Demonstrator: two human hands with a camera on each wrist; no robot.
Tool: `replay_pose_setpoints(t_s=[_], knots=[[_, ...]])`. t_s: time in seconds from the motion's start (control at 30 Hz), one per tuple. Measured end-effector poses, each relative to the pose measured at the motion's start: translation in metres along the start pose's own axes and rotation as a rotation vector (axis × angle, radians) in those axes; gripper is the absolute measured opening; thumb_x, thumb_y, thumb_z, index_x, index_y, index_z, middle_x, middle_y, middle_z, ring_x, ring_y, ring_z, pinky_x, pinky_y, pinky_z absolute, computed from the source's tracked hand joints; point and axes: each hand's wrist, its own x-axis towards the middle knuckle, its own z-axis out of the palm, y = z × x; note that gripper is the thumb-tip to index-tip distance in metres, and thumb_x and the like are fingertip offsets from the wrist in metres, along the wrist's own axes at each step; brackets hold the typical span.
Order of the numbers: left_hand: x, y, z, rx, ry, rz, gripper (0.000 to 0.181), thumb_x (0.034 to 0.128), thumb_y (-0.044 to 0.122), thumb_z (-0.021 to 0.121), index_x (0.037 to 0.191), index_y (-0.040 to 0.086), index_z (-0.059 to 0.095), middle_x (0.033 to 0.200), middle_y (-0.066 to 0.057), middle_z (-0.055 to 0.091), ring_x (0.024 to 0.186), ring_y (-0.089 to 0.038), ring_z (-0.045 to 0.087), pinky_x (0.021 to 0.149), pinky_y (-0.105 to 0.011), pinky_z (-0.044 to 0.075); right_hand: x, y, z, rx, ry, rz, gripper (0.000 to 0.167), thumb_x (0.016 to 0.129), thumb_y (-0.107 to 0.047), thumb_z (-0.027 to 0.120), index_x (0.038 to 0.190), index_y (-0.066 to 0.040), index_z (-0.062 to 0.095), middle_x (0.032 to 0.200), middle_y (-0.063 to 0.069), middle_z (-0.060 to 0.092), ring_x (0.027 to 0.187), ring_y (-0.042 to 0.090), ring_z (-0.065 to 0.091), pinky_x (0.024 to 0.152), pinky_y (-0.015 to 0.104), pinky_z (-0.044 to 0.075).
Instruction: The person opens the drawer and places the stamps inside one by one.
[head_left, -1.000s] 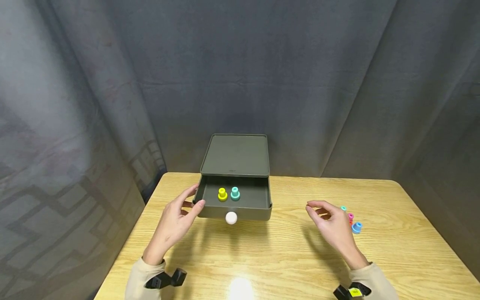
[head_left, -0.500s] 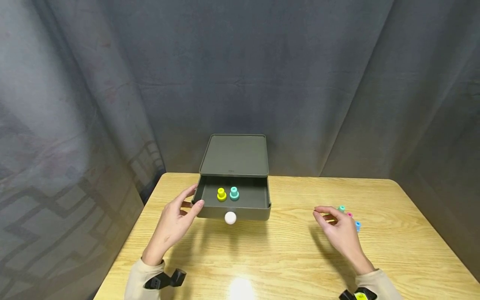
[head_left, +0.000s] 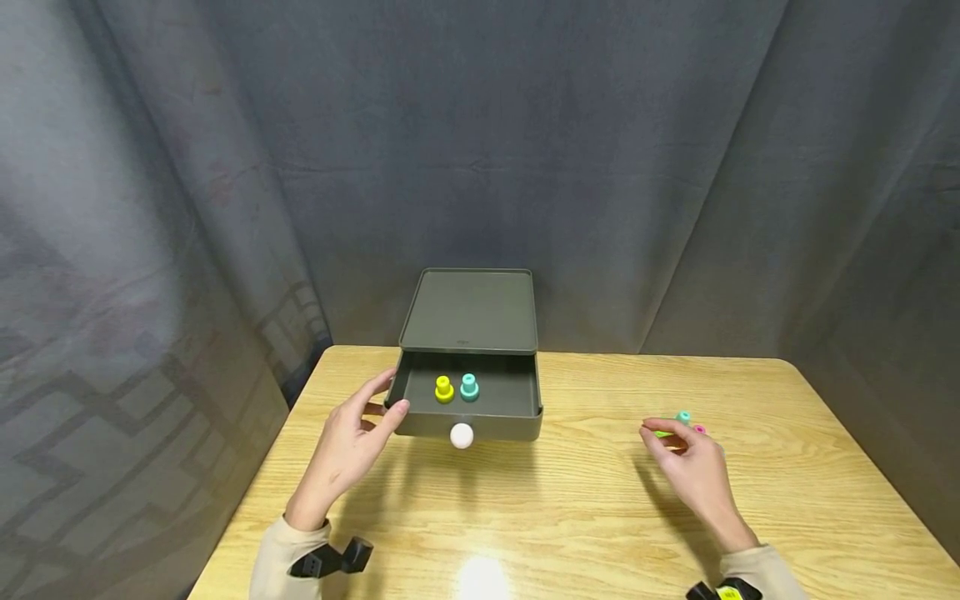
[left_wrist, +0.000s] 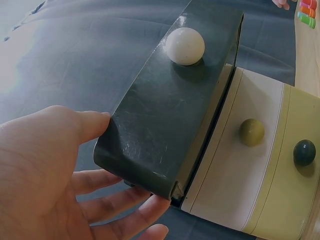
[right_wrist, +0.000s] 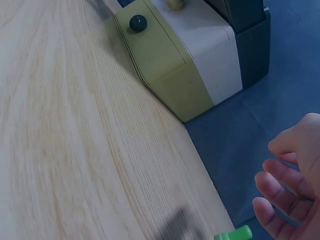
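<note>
The dark top drawer (head_left: 502,427) of a small cabinet is pulled out, with a white round knob (head_left: 462,436) on its front. Inside it stand a yellow stepped plastic peg (head_left: 444,389) and a teal one (head_left: 469,387). My left hand (head_left: 347,454) holds the drawer's left front corner, thumb against the front, fingers along the side. On the right of the table my right hand (head_left: 697,475) hovers with loosely bent fingers, nothing visible between them. Close to it are a green peg (right_wrist: 234,234), a teal peg (head_left: 683,417) and a pink peg (head_left: 700,429), partly hidden.
In the left wrist view, a white drawer (left_wrist: 225,165) and an olive drawer (left_wrist: 280,200) sit beneath the top one, both closed. The cabinet top (head_left: 472,308) is flat and rimmed. Grey curtains (head_left: 480,150) surround the wooden table (head_left: 585,517).
My right hand has moved right and nearer to me, now covering the blue peg seen earlier. My left hand and the drawer have stayed in place.
</note>
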Motion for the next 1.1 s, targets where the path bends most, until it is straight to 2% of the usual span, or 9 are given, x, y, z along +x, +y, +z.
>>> replay_pose_setpoints(t_s=[0.33, 0.57, 0.77, 0.87, 1.03, 1.1], knots=[[0.001, 0.001, 0.0, 0.011, 0.001, 0.014, 0.057, 0.1058, 0.034, 0.068, 0.158, 0.016, 0.053, 0.15, -0.015, 0.063, 0.109, -0.026, 0.072, 0.085, -0.032, 0.058, 0.001, 0.013, -0.015, -0.031, 0.043, 0.058, 0.021, 0.099, -0.021, 0.076, 0.112, -0.006, 0.082, 0.112, 0.022, 0.079, 0.077, -0.014, 0.06, 0.063, 0.013, 0.05], [0.0, 0.001, 0.0, 0.014, -0.002, 0.01, 0.057, 0.106, 0.035, 0.068, 0.158, 0.017, 0.053, 0.151, -0.016, 0.062, 0.109, -0.026, 0.072, 0.086, -0.032, 0.058, 0.004, 0.021, -0.022, -0.062, 0.091, 0.081, 0.022, 0.096, -0.02, 0.079, 0.111, -0.004, 0.082, 0.094, 0.017, 0.08, 0.069, -0.014, 0.058, 0.058, 0.014, 0.046], [0.0, 0.0, -0.001, 0.015, -0.005, 0.001, 0.057, 0.1059, 0.038, 0.068, 0.158, 0.019, 0.053, 0.151, -0.014, 0.062, 0.109, -0.025, 0.07, 0.087, -0.032, 0.057, 0.007, 0.025, -0.028, -0.035, 0.064, 0.122, 0.027, 0.098, -0.023, 0.078, 0.116, -0.003, 0.08, 0.083, 0.015, 0.08, 0.063, -0.011, 0.065, 0.047, 0.022, 0.043], [0.0, 0.0, 0.0, 0.011, -0.006, -0.003, 0.057, 0.1058, 0.038, 0.068, 0.158, 0.019, 0.053, 0.151, -0.013, 0.063, 0.109, -0.024, 0.07, 0.087, -0.031, 0.057, 0.007, 0.028, -0.031, -0.028, 0.04, 0.156, 0.03, 0.099, -0.026, 0.077, 0.118, -0.003, 0.079, 0.085, 0.016, 0.081, 0.064, -0.007, 0.068, 0.049, 0.021, 0.046], [0.0, 0.0, 0.0, 0.002, -0.004, -0.002, 0.057, 0.1057, 0.037, 0.068, 0.158, 0.018, 0.053, 0.152, -0.012, 0.063, 0.11, -0.025, 0.071, 0.087, -0.032, 0.058, 0.006, 0.035, -0.033, -0.079, 0.024, 0.176, 0.031, 0.1, -0.026, 0.075, 0.119, -0.001, 0.078, 0.103, 0.023, 0.08, 0.069, -0.015, 0.059, 0.054, 0.02, 0.048], [0.0, 0.0, 0.0, -0.002, -0.004, 0.0, 0.057, 0.1057, 0.037, 0.068, 0.158, 0.018, 0.053, 0.152, -0.012, 0.062, 0.11, -0.025, 0.071, 0.087, -0.034, 0.058, 0.006, 0.038, -0.034, -0.102, 0.016, 0.182, 0.032, 0.099, -0.025, 0.074, 0.119, 0.0, 0.078, 0.105, 0.024, 0.079, 0.071, -0.016, 0.056, 0.055, 0.02, 0.048]])
